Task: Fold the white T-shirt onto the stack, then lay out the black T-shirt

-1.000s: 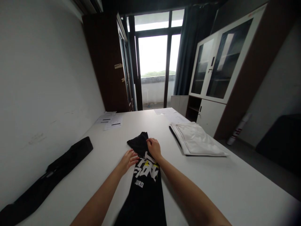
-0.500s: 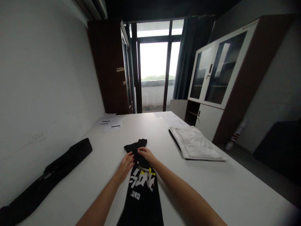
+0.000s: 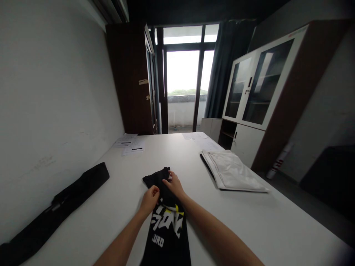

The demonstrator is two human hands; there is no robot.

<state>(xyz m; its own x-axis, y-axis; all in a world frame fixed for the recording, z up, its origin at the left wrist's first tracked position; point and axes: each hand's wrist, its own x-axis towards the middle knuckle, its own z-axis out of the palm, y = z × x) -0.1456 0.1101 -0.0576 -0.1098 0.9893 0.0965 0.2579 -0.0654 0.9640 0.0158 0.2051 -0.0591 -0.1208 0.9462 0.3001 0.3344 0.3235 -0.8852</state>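
A black T-shirt (image 3: 166,245) with white lettering and a little yellow in its print lies on the table, folded into a long narrow strip. Its far end, which looks like a sleeve, spreads out in front of my hands. At the strip's left edge my left hand (image 3: 150,199) is closed, fingertips pinching the cloth. My right hand (image 3: 175,186) grips the right edge slightly farther away, thumb on top and fingers curled round the side. The near end of the shirt runs out of the picture at the bottom.
The white table (image 3: 111,207) carries a long folded black cloth (image 3: 80,188) at left against the wall. At right lies a stack of folded white cloth (image 3: 235,171). Paper sheets (image 3: 133,146) rest at the far left, more papers (image 3: 201,140) at the far right. Cabinets stand beyond.
My left hand has gone from spread fingers to a pinch on the shirt's left edge. My right fingers now curl round the right edge, and the far end has shifted slightly left.
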